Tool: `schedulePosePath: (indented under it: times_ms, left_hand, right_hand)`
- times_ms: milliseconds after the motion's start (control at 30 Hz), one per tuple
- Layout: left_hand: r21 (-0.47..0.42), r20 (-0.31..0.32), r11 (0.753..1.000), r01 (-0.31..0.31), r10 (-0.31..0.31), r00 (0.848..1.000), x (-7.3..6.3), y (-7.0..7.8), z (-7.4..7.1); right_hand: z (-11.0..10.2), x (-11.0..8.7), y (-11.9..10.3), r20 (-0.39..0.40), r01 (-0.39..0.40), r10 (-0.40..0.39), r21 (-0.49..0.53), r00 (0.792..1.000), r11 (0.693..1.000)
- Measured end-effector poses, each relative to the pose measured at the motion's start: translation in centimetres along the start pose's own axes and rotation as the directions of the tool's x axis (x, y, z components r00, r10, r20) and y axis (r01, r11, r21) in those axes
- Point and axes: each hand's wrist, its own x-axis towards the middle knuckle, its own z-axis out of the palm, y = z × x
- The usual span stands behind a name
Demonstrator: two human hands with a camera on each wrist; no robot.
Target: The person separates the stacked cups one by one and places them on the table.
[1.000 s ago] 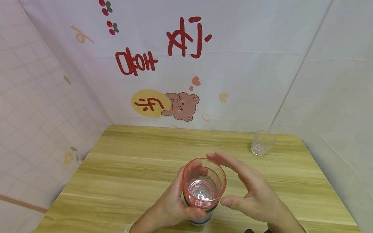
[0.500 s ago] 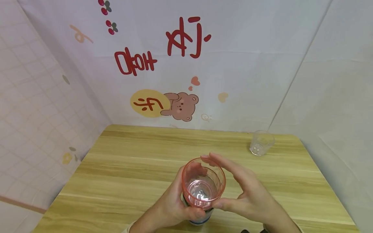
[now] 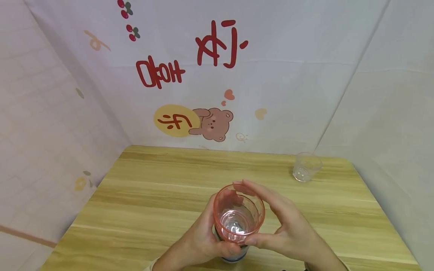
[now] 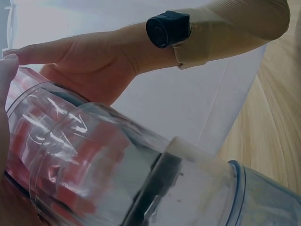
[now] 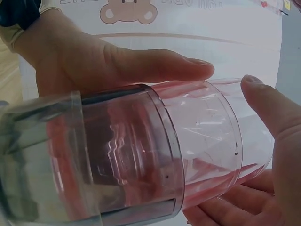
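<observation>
Left grip (image 3: 205, 238) clamps nested transparent cup stack (image 4: 141, 157); right grip (image 3: 291, 232) clamps its pink transparent top cup (image 3: 239, 214); colourless transparent tumbler (image 3: 306, 168) stands unstacked.

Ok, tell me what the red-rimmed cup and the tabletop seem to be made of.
The red-rimmed cup: clear, glossy plastic or perhaps glass, being see-through with bright highlights. The tabletop: smooth wood or wood-look laminate, judging by its streaky grain.
</observation>
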Motion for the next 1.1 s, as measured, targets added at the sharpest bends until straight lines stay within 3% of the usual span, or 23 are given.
schedulePosePath:
  times_ms: [300, 667, 967, 1100]
  left_hand:
    - [-0.013, -0.004, 1.000, 0.016, -0.016, 1.000, -0.4, 0.0, 0.1]
    - [-0.011, -0.008, 0.999, -0.030, 0.030, 1.000, -0.1, -0.3, 0.1]
    - [-0.054, -0.006, 0.998, 0.029, -0.029, 1.000, 0.0, -0.1, 0.1]
    - [-0.075, 0.005, 0.997, 0.028, -0.028, 1.000, 0.1, -0.1, 0.1]
  right_hand:
    - [0.6, -0.2, 0.1, -0.046, 0.020, -0.018, 0.035, 0.999, 0.999]
    - [0.9, 0.1, 0.2, -0.099, 0.043, -0.036, 0.062, 0.994, 0.997]
    - [0.8, 0.9, -0.1, -0.141, 0.078, -0.062, 0.107, 0.988, 0.991]
    - [0.6, 1.2, -0.4, -0.150, 0.091, -0.074, 0.109, 0.986, 0.990]
